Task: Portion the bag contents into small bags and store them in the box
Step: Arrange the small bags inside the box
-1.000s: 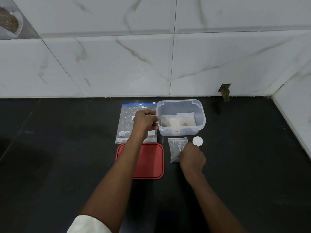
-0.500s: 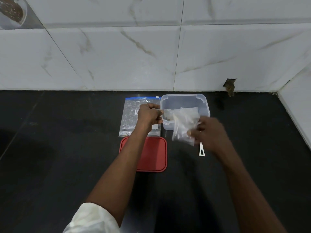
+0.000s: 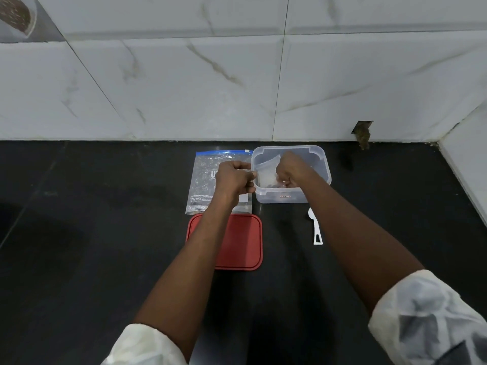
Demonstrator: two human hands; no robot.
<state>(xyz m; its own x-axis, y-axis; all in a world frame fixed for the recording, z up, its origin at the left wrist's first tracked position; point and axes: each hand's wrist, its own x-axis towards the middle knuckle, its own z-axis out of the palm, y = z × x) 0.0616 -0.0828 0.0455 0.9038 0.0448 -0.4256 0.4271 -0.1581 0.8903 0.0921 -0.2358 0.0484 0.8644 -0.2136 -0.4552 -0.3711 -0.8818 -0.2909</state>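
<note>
A clear plastic box [image 3: 323, 164] stands on the black counter near the wall. My left hand [image 3: 234, 179] grips its left rim. My right hand [image 3: 292, 168] is down inside the box, closed on a small clear bag [image 3: 266, 169] that lies among other small bags there. The large zip bag [image 3: 204, 177] with a blue seal lies flat left of the box, partly under my left hand. The red lid [image 3: 238, 248] lies in front of it.
A white plastic scoop [image 3: 315, 227] lies on the counter in front of the box's right side. The white tiled wall [image 3: 237, 88] runs behind, with a side wall at the far right.
My right hand picked the small bag up from the counter, carried it up and into the box. The scoop now lies uncovered. My left hand stayed on the box rim.
</note>
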